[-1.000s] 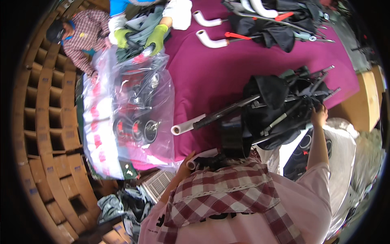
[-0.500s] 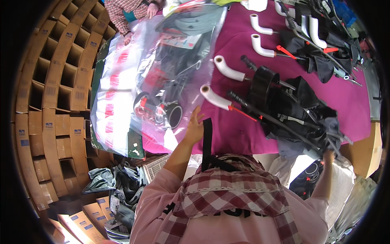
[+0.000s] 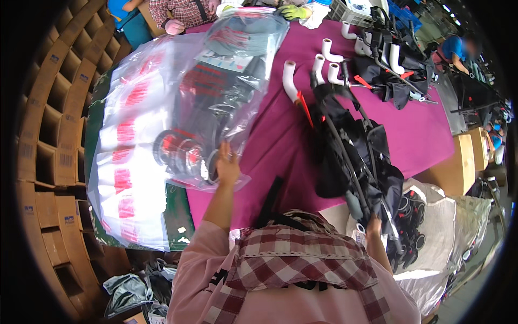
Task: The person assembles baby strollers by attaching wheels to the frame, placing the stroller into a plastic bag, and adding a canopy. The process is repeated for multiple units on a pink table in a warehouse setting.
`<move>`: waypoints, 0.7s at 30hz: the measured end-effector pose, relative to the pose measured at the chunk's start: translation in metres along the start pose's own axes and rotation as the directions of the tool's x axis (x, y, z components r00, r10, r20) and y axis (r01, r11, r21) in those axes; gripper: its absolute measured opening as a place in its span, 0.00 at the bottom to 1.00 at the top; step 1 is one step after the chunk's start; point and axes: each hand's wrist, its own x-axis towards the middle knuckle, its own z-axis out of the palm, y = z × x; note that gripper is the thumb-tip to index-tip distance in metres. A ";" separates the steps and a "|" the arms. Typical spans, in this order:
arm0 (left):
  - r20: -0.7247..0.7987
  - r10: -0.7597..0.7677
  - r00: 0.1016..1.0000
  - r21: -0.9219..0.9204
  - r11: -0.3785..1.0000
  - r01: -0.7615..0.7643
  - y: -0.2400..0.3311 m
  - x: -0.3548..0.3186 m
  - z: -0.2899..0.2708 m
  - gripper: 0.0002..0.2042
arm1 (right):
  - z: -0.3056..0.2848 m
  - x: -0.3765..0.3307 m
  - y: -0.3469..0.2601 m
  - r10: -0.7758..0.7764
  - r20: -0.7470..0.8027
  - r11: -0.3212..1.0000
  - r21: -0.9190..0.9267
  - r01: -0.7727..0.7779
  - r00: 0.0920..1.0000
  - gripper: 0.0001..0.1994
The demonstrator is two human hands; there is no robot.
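The left hand (image 3: 228, 166) has its fingers spread, gripping nothing, and seems to rest on the near right corner of the clear plastic bag (image 3: 229, 116); half a second ago it was raised just beside that corner. The right hand (image 3: 373, 225), well to the bag's right, has its fingers wrapped around the near end of a folded stroller (image 3: 345, 143), which has swung from a slant to point mostly away from the person. With that turn, the loose stroller runs more nearly alongside the bag, and each hand now attends to its own item. The stroller mixes slim, dark tubes with slack, matt black fabric, ending in a smooth white curved handle (image 3: 290, 80) beside a red strap (image 3: 305, 109). The bag is thin, glossy and crinkled, showing round dark wheels (image 3: 181, 153) through its near end. Left of it lie slick white plastic sheets (image 3: 125, 178) with red print; between bag and stroller, the tabletop (image 3: 270, 146) wears softly creased magenta cloth. At the bag's far end is a co-worker's yellow-green glove (image 3: 295, 12).
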 end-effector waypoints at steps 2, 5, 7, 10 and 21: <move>-0.152 -0.031 0.988 0.070 0.997 0.042 0.040 0.019 -0.035 0.24 | -0.032 0.018 -0.112 0.198 0.159 0.925 0.297 -0.238 0.967 0.15; -0.223 -0.028 0.974 0.022 0.999 0.034 -0.027 0.064 -0.084 0.17 | -0.017 0.050 -0.187 0.295 0.466 0.704 0.485 -0.519 0.835 0.30; -0.288 0.095 0.953 0.132 0.990 -0.059 -0.039 0.059 -0.098 0.13 | -0.048 0.039 -0.290 0.081 0.558 0.620 0.621 -0.480 0.826 0.47; -0.154 0.066 0.986 0.104 0.993 -0.050 0.001 0.007 -0.091 0.09 | -0.028 0.051 -0.300 -0.126 0.579 0.812 0.527 -0.252 0.806 0.42; -0.785 -0.267 0.558 0.042 0.877 0.478 -0.006 -0.337 -0.198 0.12 | -0.128 0.113 -0.438 -0.889 0.130 0.455 0.145 0.879 0.439 0.20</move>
